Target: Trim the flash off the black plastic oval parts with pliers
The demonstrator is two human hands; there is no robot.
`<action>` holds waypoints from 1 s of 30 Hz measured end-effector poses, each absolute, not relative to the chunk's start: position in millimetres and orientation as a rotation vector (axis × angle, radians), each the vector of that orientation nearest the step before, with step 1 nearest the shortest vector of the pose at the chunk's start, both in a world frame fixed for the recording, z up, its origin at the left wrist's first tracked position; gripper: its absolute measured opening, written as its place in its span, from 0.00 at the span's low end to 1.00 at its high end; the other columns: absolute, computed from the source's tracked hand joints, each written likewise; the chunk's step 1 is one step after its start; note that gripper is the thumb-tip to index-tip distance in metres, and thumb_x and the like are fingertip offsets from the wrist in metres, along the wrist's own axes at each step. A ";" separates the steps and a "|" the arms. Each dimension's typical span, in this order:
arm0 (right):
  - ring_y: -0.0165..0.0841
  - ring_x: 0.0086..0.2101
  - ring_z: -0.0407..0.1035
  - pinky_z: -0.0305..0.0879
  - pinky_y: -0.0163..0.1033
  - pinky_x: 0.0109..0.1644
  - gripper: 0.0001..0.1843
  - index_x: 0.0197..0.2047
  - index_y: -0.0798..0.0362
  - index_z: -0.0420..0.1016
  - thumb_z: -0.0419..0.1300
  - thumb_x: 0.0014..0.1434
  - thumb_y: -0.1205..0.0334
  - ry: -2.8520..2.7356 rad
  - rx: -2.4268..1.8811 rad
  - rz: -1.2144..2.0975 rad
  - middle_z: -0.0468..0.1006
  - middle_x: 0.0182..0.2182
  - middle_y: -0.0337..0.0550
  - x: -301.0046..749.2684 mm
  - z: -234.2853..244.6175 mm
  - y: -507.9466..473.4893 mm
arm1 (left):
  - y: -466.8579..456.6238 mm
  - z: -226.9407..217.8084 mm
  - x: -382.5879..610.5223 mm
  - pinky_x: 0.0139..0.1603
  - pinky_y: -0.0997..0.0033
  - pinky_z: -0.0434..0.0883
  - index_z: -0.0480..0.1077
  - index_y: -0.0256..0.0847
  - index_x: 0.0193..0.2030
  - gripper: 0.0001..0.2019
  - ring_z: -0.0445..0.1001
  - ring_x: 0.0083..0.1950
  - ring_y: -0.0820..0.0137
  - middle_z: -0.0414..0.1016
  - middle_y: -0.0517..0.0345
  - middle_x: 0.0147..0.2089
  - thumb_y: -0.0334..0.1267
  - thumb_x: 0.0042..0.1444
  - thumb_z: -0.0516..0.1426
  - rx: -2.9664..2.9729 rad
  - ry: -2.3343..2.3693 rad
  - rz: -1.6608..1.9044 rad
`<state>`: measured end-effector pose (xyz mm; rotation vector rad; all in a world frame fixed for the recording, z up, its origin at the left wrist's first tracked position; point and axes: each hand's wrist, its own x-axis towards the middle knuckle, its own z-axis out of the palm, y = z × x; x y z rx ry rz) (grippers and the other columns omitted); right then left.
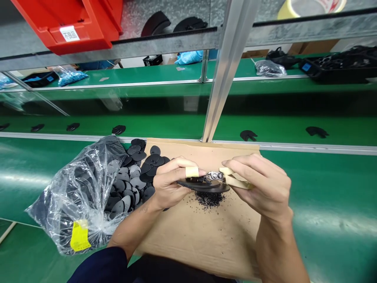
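My left hand (172, 179), with pale tape around the thumb, is closed on the edge of a round black plastic part (206, 187), held nearly level. My right hand (263, 182) grips a pair of nippers (215, 175) with pale yellow handles. The metal head of the nippers touches the top side of the part; the exact contact of the jaws is too small to make out. Below the part, a heap of small black scraps (209, 199) lies on a brown cardboard sheet (188, 239). Left of my left hand, many black discs (129, 188) spill from a clear plastic bag (79, 184).
A metal post (225, 59) rises behind the cardboard. Beyond the rail, black parts (249, 135) lie spaced along a green belt (165, 127). Overhead, a shelf holds a red bin (97, 23) and a tape roll (284, 11). A black tray (338, 70) stands far right.
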<state>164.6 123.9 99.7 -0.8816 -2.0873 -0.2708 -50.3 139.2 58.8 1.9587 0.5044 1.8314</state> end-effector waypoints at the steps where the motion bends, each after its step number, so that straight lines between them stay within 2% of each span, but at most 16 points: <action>1: 0.31 0.28 0.71 0.62 0.38 0.30 0.04 0.42 0.48 0.75 0.64 0.64 0.65 -2.085 -0.877 -0.267 0.81 0.31 0.40 164.3 99.4 124.0 | 139.0 58.7 -50.2 0.33 0.75 0.73 0.81 0.44 0.51 0.14 0.77 0.35 0.73 0.79 0.55 0.36 0.34 0.58 0.67 1.954 0.504 1.834; 11: 0.29 0.26 0.71 0.61 0.37 0.29 0.03 0.39 0.49 0.75 0.65 0.64 0.66 -2.078 -0.884 -0.350 0.79 0.26 0.38 166.0 99.5 121.4 | 139.6 60.0 -48.2 0.32 0.76 0.74 0.81 0.43 0.51 0.15 0.78 0.34 0.73 0.79 0.56 0.35 0.27 0.58 0.66 1.972 0.485 1.844; 18: 0.30 0.28 0.73 0.63 0.36 0.31 0.04 0.42 0.48 0.75 0.64 0.64 0.64 -2.121 -0.919 -0.156 0.80 0.29 0.38 173.1 103.2 118.4 | 143.4 62.2 -59.0 0.36 0.75 0.75 0.80 0.40 0.50 0.14 0.78 0.36 0.72 0.80 0.53 0.37 0.32 0.57 0.68 2.099 0.444 1.699; 25: 0.33 0.30 0.68 0.57 0.41 0.33 0.05 0.44 0.49 0.76 0.63 0.66 0.59 -2.229 -1.142 -0.413 0.80 0.32 0.41 187.4 114.2 108.8 | 143.5 67.2 -63.0 0.38 0.73 0.76 0.72 0.39 0.60 0.23 0.76 0.36 0.72 0.79 0.55 0.37 0.41 0.59 0.67 2.249 0.490 1.374; 30: 0.34 0.31 0.65 0.55 0.41 0.33 0.06 0.47 0.47 0.76 0.61 0.67 0.59 -2.253 -1.208 -0.385 0.79 0.33 0.41 192.0 116.6 100.3 | 141.8 64.1 -55.7 0.36 0.72 0.77 0.70 0.38 0.62 0.21 0.76 0.36 0.71 0.78 0.55 0.38 0.39 0.64 0.63 2.326 0.442 1.237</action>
